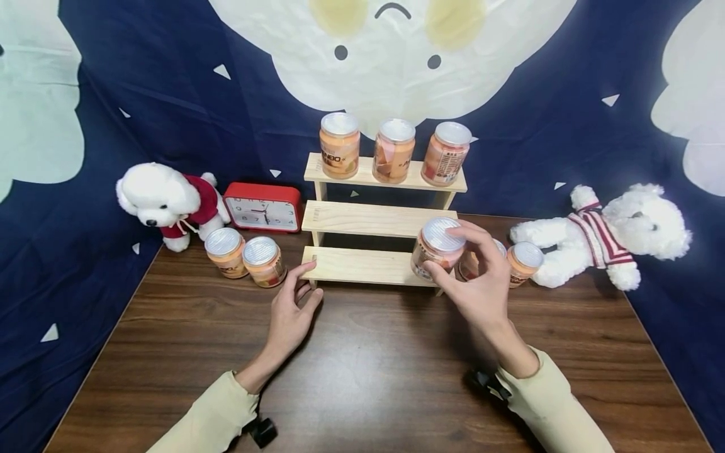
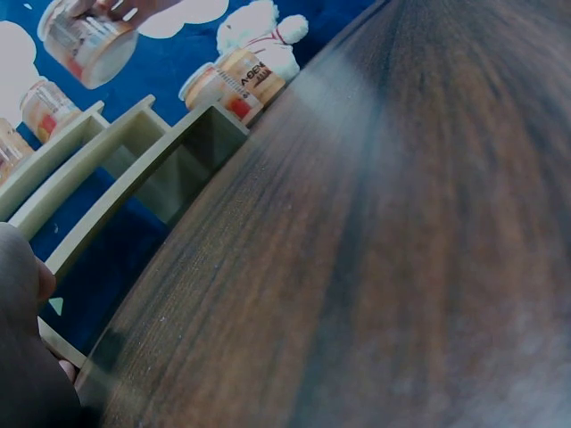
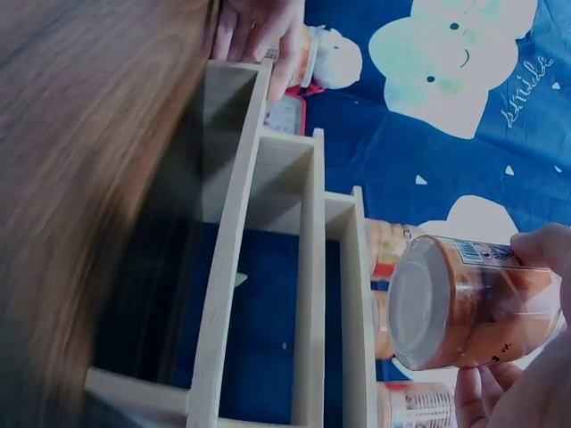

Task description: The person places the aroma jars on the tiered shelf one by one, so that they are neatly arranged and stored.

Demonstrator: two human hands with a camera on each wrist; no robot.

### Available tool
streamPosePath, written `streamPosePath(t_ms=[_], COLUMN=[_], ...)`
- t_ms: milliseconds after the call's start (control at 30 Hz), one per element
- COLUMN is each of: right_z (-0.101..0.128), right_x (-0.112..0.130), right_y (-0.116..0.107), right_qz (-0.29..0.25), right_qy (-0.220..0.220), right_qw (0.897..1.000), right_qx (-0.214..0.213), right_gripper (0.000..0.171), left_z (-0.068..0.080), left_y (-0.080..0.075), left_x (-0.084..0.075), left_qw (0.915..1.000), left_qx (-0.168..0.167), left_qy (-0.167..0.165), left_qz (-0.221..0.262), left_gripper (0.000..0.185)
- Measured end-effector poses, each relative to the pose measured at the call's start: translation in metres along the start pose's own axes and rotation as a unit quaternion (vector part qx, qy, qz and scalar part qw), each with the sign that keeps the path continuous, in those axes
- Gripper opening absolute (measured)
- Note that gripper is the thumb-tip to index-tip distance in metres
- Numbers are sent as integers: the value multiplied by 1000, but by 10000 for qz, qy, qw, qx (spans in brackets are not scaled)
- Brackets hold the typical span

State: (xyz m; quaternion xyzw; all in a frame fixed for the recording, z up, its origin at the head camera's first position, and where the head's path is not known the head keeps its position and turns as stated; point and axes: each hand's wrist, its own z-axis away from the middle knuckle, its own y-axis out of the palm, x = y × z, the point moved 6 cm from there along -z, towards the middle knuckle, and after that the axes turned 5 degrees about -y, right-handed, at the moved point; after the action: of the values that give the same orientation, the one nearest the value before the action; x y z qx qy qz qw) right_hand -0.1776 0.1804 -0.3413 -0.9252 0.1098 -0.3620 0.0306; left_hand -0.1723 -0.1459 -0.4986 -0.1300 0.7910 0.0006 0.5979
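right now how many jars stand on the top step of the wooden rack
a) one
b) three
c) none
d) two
b: three jars stand in a row on the top step of the wooden rack, while the right hand holds another jar above the right end of the lowest step.

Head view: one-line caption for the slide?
Right hand holds a silver-lidded jar beside the stepped wooden shelf; left hand touches its bottom step.
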Motion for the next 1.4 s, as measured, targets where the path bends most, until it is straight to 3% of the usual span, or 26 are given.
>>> streamPosePath(t_ms=[167, 367, 433, 467, 667, 767, 900, 1200, 1400], right_z=[-6, -12, -13, -13, -13, -15, -20, -30, -33], right_x=[1, 2, 1, 1, 0, -3, -7, -14, -19], right_y=[17, 33, 38, 41, 53, 59, 69, 88, 102], right_qz=[-419, -299, -291, -301, -298, -288, -378, -406, -483], right_qy=[33, -10, -31, -44, -36, 55, 72, -151, -97], right_qw=[9991, 9994, 9995, 9994, 9994, 9994, 9991, 9989, 9987], right_qx=[111, 174, 153, 133, 161, 171, 165, 150, 136], right_gripper=[61, 59, 58, 58, 57, 56, 54, 55, 55], left_z=[1, -1, -1, -1, -2, -1, 1, -4, -4], left_y=[0, 0, 1, 1, 1, 1, 0, 0, 0], left_x=[-1, 9, 5, 11, 21, 6, -2, 35, 28], left_qw=[10000, 9997, 9994, 9993, 9999, 10000, 10000, 9993, 9999], left_qx=[17, 77, 117, 128, 90, 51, 50, 128, 95], left_qy=[-11, -186, -319, -324, 2, 50, 9, -283, -25], left_qz=[11, -122, -111, -169, -141, -17, 13, -205, -82], left_gripper=[57, 58, 59, 60, 60, 58, 57, 64, 61])
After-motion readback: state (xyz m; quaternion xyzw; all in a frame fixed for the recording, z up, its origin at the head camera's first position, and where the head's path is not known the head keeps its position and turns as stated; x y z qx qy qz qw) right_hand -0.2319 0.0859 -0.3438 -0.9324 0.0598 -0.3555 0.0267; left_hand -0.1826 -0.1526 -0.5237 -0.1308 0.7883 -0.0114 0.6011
